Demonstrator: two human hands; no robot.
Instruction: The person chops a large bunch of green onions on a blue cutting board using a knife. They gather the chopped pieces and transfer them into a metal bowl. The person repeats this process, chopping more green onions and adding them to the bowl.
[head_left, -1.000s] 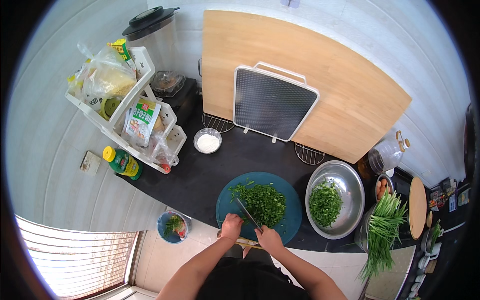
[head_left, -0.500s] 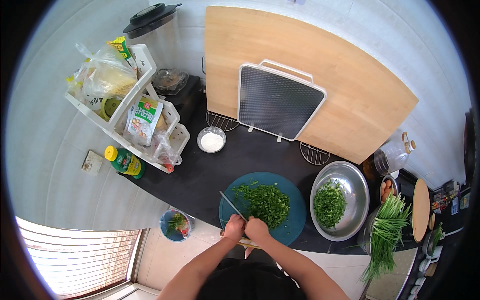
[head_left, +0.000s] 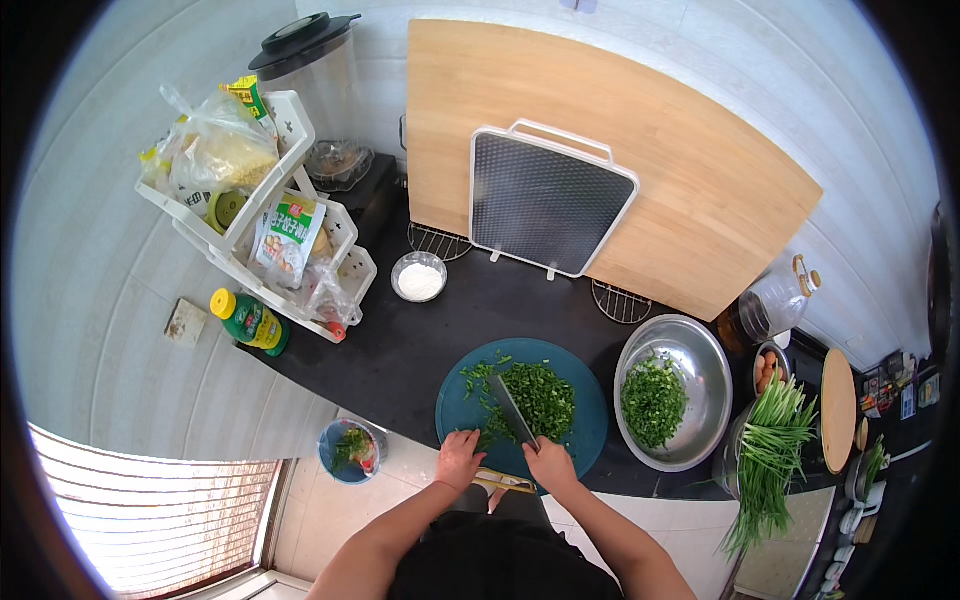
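A round dark teal cutting board (head_left: 460,408) lies on the black counter, with a pile of chopped leafy greens (head_left: 541,398) on it. In my right hand (head_left: 550,463) is a knife (head_left: 512,408), its long blade slanting up and left across the left part of the pile. My left hand (head_left: 460,458) rests at the board's near left edge, fingers stretched onto the surface beside a few scraps of green. It holds nothing that I can see.
Right of the board stands a steel bowl (head_left: 711,400) with chopped greens, then a pot of long green stalks (head_left: 770,445) and a bowl of eggs (head_left: 769,368). Behind are a small bowl of white powder (head_left: 419,277) and a leaning black board (head_left: 550,205). A white rack (head_left: 285,215) stands left.
My hands have moved apart. The right hand carried the knife rightward from the board's left edge onto the greens. My left hand has spread its fingers by the near left edge.
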